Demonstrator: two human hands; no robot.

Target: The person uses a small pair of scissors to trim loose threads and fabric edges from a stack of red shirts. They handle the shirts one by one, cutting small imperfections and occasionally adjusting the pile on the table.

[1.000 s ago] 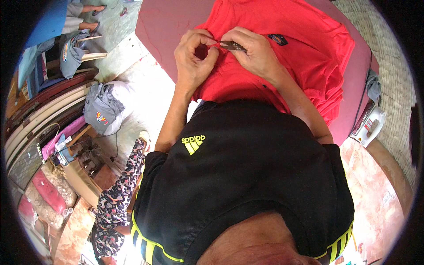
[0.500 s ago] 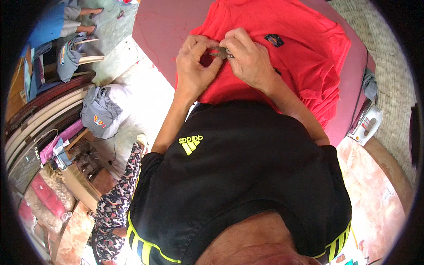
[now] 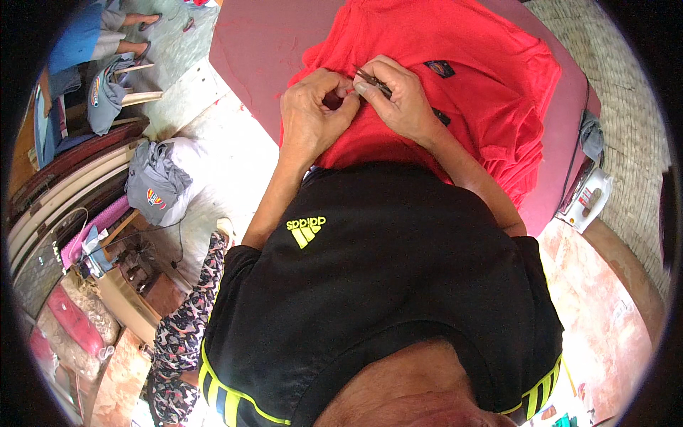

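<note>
A red garment (image 3: 484,92) lies bunched across the table in front of me, with small dark patches, one of them a label (image 3: 440,69), on its cloth. My left hand (image 3: 309,117) pinches a bit of this cloth between thumb and forefinger at the garment's left part. Close beside it, my right hand (image 3: 405,107) is closed round small metal thread snips (image 3: 376,83). Their tips point up and left, just above the left fingertips. What exactly sits in the left pinch is too small to make out fully.
The garment rests on a mauve table (image 3: 249,57) with loose red threads. A white iron (image 3: 588,201) stands at its right edge, near a grey cloth (image 3: 592,135). To the left are a pile of grey garments (image 3: 158,185) and another person's legs (image 3: 128,32).
The snips have turned in my right hand, from pointing across at the left fingers to slanting up and left. My left hand has closed its fingers more and shifted slightly down.
</note>
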